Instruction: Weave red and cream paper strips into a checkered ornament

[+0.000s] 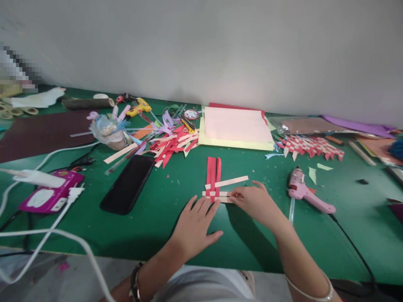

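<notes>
A small weave of paper strips lies on the green table before me. Its red strips [213,170] stand upright in the view, and pale pink strips [231,181] cross them. My left hand [197,226] lies flat with spread fingers, its fingertips touching the lower edge of the weave. At the right ends of the lower pale strips, my right hand [252,203] pinches one with thumb and forefinger. The topmost pale strip slants up to the right, free of both hands. My fingertips hide part of the weave's lower edge.
Left of the weave lies a black phone [127,184], beyond it a purple power strip [53,191] with white cables. A pink glue gun [310,193] rests at the right. Behind are loose paper strips [173,144], stacked paper sheets [237,126] and finished woven pieces [310,147].
</notes>
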The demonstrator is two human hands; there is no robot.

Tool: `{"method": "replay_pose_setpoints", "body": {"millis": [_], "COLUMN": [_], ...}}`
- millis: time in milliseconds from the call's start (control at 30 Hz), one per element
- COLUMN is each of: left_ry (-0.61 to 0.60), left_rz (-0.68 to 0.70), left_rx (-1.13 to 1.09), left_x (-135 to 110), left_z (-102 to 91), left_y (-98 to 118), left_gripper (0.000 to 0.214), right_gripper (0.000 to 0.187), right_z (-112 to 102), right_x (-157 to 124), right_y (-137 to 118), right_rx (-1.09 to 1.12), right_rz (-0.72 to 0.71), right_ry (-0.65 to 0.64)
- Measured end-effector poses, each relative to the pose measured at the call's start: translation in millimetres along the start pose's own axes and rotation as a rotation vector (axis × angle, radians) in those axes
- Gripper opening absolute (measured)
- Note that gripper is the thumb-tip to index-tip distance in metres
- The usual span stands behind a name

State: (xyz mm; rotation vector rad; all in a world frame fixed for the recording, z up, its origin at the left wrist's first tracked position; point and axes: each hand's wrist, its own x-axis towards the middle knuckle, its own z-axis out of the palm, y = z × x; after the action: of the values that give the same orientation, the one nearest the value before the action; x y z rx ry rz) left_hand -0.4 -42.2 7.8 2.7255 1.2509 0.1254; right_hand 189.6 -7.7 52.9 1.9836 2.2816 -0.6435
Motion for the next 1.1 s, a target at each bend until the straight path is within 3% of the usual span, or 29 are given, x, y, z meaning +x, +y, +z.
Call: {"method": "replay_pose_setpoints", "body": {"millis": [333,633,900,1100], "left_ry": [0.018,0.013,-0.009,0.0], "left_rz": [-0.05,-0.024,-0.03,-0.034], "left_rx": [0.034,0.025,0.021,0.006], "left_x": [2.1,-4.3,-4.5,-3.1], "left_z": [5.3,6.7,8.2,8.5], "left_y": [5.5,4.0,4.4,5.4], "left_gripper": [0.068,0.064,0.068,0.07], "right_gripper": [0.026,0.032,0.034,0.013], "right_z": [23.5,22.4,26.3,25.8], "right_x": [3.9,7.0,-0.3,6.2], "right_y": [-17.6,-11.1,-8.7,-1.9], "right_rx": [-0.034,-0.032,-0.193,-0.153], "right_rz": [0.002,-0.093,-0.099,-0.19], "right_ry": [0.018,-0.017,0.089,0.273]}}
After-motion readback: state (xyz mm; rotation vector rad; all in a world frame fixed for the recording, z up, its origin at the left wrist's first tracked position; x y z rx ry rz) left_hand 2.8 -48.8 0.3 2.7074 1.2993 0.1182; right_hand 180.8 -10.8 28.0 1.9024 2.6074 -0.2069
